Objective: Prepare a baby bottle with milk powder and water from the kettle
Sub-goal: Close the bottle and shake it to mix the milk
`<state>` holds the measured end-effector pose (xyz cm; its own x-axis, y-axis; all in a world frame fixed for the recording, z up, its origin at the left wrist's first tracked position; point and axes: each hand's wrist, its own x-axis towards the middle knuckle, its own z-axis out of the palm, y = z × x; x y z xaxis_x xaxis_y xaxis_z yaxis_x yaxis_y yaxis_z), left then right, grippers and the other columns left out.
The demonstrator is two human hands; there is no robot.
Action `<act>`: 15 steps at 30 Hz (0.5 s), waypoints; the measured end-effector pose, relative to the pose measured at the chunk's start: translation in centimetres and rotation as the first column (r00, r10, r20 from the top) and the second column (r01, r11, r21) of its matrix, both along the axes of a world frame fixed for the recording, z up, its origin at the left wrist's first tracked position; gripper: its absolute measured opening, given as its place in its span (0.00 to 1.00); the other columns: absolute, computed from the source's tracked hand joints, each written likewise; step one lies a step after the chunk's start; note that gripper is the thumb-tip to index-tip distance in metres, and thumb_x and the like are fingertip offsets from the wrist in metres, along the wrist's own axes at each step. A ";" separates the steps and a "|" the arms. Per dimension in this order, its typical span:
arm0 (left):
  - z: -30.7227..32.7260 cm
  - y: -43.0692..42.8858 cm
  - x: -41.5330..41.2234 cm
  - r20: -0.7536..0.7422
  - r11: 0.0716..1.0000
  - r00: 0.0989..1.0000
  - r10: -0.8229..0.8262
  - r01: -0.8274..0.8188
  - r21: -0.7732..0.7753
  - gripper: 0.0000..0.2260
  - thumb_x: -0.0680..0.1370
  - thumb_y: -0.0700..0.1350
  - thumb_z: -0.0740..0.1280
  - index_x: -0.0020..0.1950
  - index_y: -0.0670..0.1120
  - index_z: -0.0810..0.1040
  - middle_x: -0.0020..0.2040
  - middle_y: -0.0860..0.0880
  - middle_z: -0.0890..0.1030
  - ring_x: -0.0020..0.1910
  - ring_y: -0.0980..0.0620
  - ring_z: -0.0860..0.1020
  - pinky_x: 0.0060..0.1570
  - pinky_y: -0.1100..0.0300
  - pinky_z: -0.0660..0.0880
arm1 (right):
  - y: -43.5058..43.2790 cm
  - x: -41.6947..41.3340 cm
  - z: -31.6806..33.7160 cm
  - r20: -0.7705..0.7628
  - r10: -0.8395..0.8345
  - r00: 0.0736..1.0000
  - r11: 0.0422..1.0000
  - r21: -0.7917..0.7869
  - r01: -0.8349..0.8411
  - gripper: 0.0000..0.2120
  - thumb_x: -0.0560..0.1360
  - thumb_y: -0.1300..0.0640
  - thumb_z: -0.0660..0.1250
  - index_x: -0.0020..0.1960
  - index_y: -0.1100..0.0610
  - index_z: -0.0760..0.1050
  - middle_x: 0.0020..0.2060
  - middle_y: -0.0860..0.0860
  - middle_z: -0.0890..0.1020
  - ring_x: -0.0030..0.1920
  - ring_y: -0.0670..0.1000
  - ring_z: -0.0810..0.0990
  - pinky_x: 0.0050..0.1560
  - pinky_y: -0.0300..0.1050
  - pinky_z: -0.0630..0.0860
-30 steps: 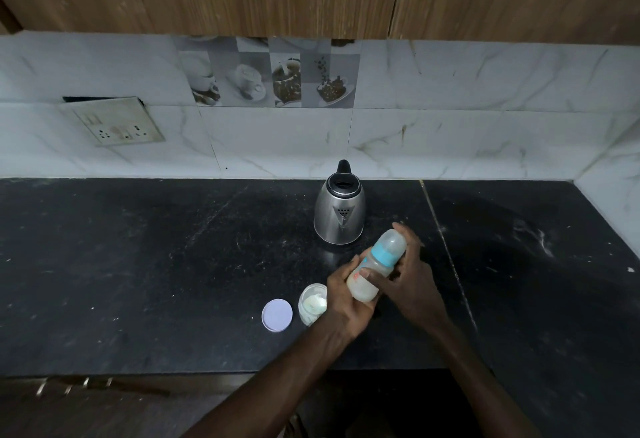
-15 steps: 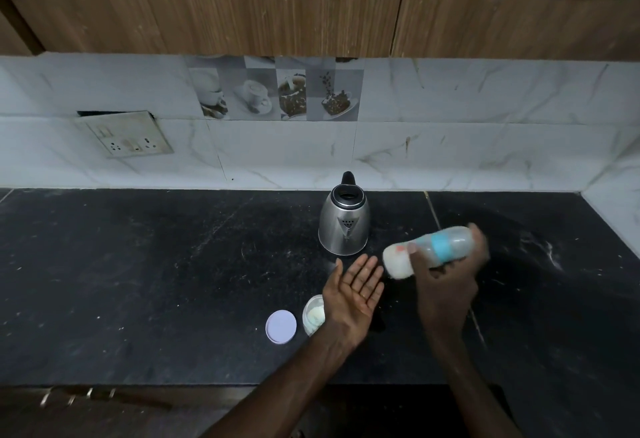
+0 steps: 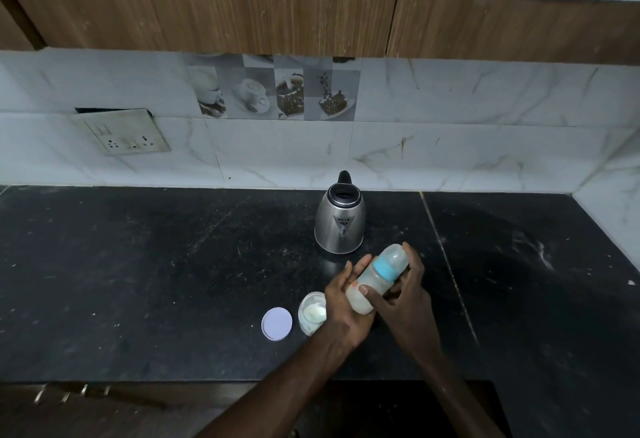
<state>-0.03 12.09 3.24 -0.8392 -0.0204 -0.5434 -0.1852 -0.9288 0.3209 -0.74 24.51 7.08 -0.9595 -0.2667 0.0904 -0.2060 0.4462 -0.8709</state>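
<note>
a: baby bottle shown tilted above the black countertop, capped end with blue collar pointing up and away toward the kettle, base lowest and nearest the camera.

b: right hand closed around the bottle: thumb laid across the near side of the lower body, fingers curled behind the collar and cap.

a: left hand held open, palm up, fingers extended flat; bottle base pressed into the palm, body lying along the fingers. not gripped on this side.

b: cloudy whitish contents seen in the lower body.

a: open powder jar placed on the countertop, partly hidden by the left wrist; its round lid lying flat just beside, to the left. kettle upright, apart from both hands.
</note>
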 end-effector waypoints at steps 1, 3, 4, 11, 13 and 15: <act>-0.1 0.1 0.0 0.001 1.000 1.000 -0.011 0.011 -0.007 0.24 0.82 0.54 0.65 0.71 0.40 0.79 0.70 0.34 0.79 0.74 0.32 0.74 0.78 0.39 0.65 | 0.2 -0.4 0.4 0.001 0.021 1.000 1.000 0.019 -0.021 0.52 0.69 0.45 0.82 0.80 0.35 0.52 0.63 0.43 0.80 0.51 0.41 0.85 0.52 0.51 0.85; -0.4 0.3 0.1 0.005 0.999 1.000 -0.019 0.019 -0.043 0.26 0.83 0.58 0.63 0.73 0.40 0.77 0.70 0.36 0.80 0.72 0.35 0.76 0.78 0.41 0.66 | 0.7 -1.3 1.2 -0.065 -0.022 0.998 0.998 0.050 0.025 0.50 0.68 0.48 0.83 0.79 0.38 0.54 0.61 0.45 0.82 0.49 0.42 0.85 0.51 0.51 0.85; -0.5 0.3 0.2 0.010 0.997 1.000 -0.012 0.013 -0.074 0.28 0.83 0.60 0.62 0.73 0.41 0.77 0.69 0.38 0.81 0.70 0.38 0.78 0.79 0.43 0.66 | 0.9 -1.8 1.6 -0.114 -0.129 0.985 0.992 -0.020 0.127 0.49 0.69 0.51 0.83 0.79 0.41 0.55 0.61 0.48 0.82 0.51 0.43 0.85 0.51 0.51 0.86; -1.5 0.1 0.8 0.082 0.993 0.996 0.026 -0.016 -0.119 0.32 0.79 0.64 0.64 0.72 0.40 0.78 0.70 0.38 0.80 0.73 0.37 0.75 0.75 0.43 0.70 | 1.3 -1.6 1.7 0.034 -0.041 0.999 0.998 -0.041 0.042 0.47 0.66 0.49 0.84 0.76 0.37 0.59 0.55 0.44 0.85 0.46 0.42 0.86 0.47 0.44 0.84; -1.7 -0.1 0.6 0.075 0.986 0.997 0.029 -0.016 -0.168 0.33 0.78 0.66 0.62 0.72 0.44 0.79 0.68 0.43 0.82 0.71 0.43 0.78 0.72 0.48 0.70 | 1.6 -1.9 1.3 -0.075 -0.294 0.953 0.933 -0.239 0.269 0.47 0.68 0.59 0.83 0.77 0.44 0.59 0.61 0.50 0.82 0.49 0.37 0.85 0.49 0.39 0.84; -1.4 -0.1 0.8 0.054 0.991 0.997 0.057 -0.050 -0.126 0.33 0.77 0.66 0.63 0.72 0.44 0.79 0.67 0.43 0.84 0.66 0.44 0.81 0.76 0.47 0.68 | 0.5 -1.4 1.4 -0.005 -0.341 0.940 0.904 -0.277 0.326 0.46 0.68 0.62 0.82 0.77 0.46 0.59 0.63 0.52 0.81 0.51 0.40 0.85 0.53 0.44 0.84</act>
